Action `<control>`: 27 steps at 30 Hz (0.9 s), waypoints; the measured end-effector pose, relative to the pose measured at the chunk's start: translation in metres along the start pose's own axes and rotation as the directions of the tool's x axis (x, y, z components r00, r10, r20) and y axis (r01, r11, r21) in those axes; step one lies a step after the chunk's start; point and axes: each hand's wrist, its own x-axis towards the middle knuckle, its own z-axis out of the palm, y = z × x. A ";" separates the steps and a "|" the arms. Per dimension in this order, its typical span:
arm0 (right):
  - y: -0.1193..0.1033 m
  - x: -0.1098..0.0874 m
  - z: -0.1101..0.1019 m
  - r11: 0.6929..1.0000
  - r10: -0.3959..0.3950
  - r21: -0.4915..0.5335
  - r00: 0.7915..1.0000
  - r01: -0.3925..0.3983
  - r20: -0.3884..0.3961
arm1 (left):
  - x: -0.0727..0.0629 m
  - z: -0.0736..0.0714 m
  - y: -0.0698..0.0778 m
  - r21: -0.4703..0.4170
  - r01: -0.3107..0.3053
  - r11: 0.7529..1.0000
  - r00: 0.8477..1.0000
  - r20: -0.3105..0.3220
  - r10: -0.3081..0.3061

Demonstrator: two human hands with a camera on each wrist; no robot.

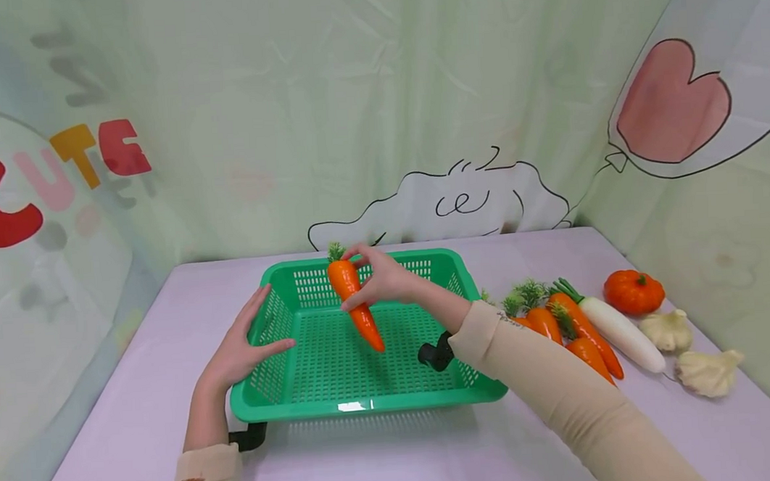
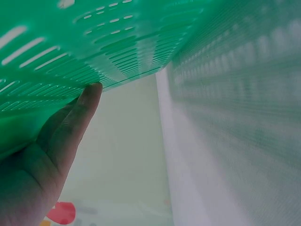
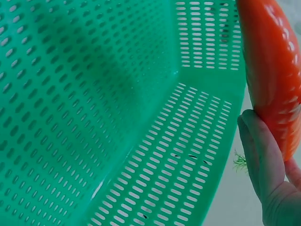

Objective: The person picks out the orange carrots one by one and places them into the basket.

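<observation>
My right hand (image 1: 383, 278) pinches a glossy orange toy carrot (image 1: 356, 307) between thumb and fingers. Held over the green mesh basket (image 1: 367, 405), the carrot slants with its leafy top at the far end and its tip toward me. In the right wrist view the carrot (image 3: 270, 61) stands beside the basket wall, partly cut off by the frame. At the basket's left side rests my left hand (image 1: 240, 350), fingers straight along the rim and thumb extended over the inside. The left wrist view shows a fingertip against the perforated wall (image 2: 108, 52).
Right of the basket lie several more carrots (image 1: 582, 328), partly hidden by my right sleeve. Beside them are a white radish (image 1: 621, 333), an orange pumpkin (image 1: 633, 291) and two garlic bulbs (image 1: 708, 372). A printed curtain (image 1: 275, 130) hangs behind the pale table (image 1: 150, 369).
</observation>
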 end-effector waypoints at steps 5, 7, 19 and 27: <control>0.003 0.001 0.005 1.000 0.012 0.023 1.000 -0.012 0.007 | 0.000 0.001 -0.001 -0.004 -0.004 1.000 1.000 0.001 0.004; 0.005 0.001 0.006 0.999 0.022 0.030 1.000 -0.022 0.010 | 0.000 0.001 -0.001 -0.002 -0.004 1.000 1.000 0.002 0.004; 0.013 0.009 0.023 0.998 0.053 0.022 0.996 -0.055 0.072 | -0.005 -0.002 0.001 0.005 0.014 1.000 1.000 -0.003 -0.014; 0.015 0.013 0.029 0.995 0.096 0.001 0.991 -0.097 0.092 | -0.003 -0.001 0.000 0.013 -0.001 1.000 1.000 0.003 0.001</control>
